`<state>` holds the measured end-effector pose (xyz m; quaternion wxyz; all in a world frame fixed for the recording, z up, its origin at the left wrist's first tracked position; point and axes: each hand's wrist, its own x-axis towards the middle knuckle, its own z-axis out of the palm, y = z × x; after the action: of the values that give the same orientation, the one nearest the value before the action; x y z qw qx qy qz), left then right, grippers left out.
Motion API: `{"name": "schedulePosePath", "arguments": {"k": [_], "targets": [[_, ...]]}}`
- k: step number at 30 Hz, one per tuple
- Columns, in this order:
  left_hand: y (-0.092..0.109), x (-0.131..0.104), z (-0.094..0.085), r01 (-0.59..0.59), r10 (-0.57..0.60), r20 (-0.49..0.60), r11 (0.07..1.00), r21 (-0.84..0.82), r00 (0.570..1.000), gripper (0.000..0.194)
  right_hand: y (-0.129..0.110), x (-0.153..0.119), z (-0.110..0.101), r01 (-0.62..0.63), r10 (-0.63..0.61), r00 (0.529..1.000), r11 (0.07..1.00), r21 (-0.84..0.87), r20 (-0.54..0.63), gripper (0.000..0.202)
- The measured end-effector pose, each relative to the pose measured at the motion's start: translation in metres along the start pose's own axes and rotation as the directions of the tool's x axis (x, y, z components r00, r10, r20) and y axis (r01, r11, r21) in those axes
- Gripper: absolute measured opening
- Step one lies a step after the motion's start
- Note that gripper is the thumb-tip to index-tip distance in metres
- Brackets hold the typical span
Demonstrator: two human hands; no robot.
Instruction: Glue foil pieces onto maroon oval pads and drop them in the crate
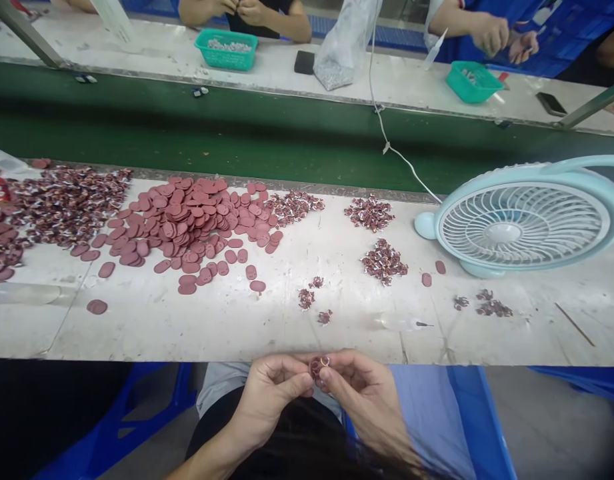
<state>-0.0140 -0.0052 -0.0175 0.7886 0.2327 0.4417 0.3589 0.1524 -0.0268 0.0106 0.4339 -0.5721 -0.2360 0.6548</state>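
Just in front of the table's near edge, my left hand (279, 390) and my right hand (359, 387) meet, each with thumb and fingers pinched on one small reddish-brown piece (315, 367). A pale, shiny curved bit shows at its right side; the fingers hide much of it. On the table ahead lie small clusters of similar brown pieces (307, 299). Farther left spreads a large heap of flat, oval reddish-brown discs (187, 217). A clear bottle with a dark needle tip (399, 323) lies right of the clusters.
A light-blue fan (521, 223) stands at the right, its cord running to the far bench. Heaps of small brown parts (74, 200) cover the left end. Across the green gap, co-workers' hands (489, 33) work near green baskets (227, 50). A blue crate (487, 420) is below right.
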Motion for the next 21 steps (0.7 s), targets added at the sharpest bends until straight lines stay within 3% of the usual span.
{"name": "schedulePosePath", "arguments": {"k": [6,10,12,13,15,17,19,21], "targets": [[-0.005,-0.001,0.002,-0.068,0.068,0.002,0.995,0.073,0.998,0.007,0.003,0.004,0.001,-0.02,0.022,0.999,0.997,0.072,-0.032,0.019],[0.012,0.011,-0.016,-0.215,0.221,0.021,0.914,0.345,0.975,0.013,0.02,-0.002,-0.013,0.078,-0.061,0.989,0.99,0.117,-0.138,0.015],[0.032,0.024,-0.034,-0.355,0.414,0.046,0.713,0.605,0.909,0.015,0.034,-0.009,-0.03,0.125,-0.096,0.971,0.985,0.121,-0.22,0.016],[0.043,0.032,-0.043,-0.391,0.507,0.085,0.536,0.749,0.858,0.016,0.041,-0.013,-0.041,0.139,-0.104,0.96,0.983,0.117,-0.262,0.017],[0.062,0.047,-0.059,-0.333,0.606,0.202,0.11,0.936,0.769,0.025,0.057,-0.022,-0.067,0.156,-0.113,0.931,0.983,0.098,-0.346,0.02],[0.072,0.058,-0.07,-0.22,0.618,0.301,-0.207,0.953,0.726,0.03,0.071,-0.033,-0.095,0.168,-0.127,0.89,0.984,0.055,-0.439,0.022],[0.071,0.061,-0.074,-0.168,0.606,0.364,-0.357,0.919,0.708,0.032,0.085,-0.045,-0.123,0.173,-0.147,0.834,0.985,-0.001,-0.532,0.024],[0.063,0.058,-0.075,-0.184,0.592,0.4,-0.392,0.901,0.7,0.032,0.098,-0.054,-0.147,0.171,-0.166,0.763,0.984,-0.054,-0.624,0.025]]}}
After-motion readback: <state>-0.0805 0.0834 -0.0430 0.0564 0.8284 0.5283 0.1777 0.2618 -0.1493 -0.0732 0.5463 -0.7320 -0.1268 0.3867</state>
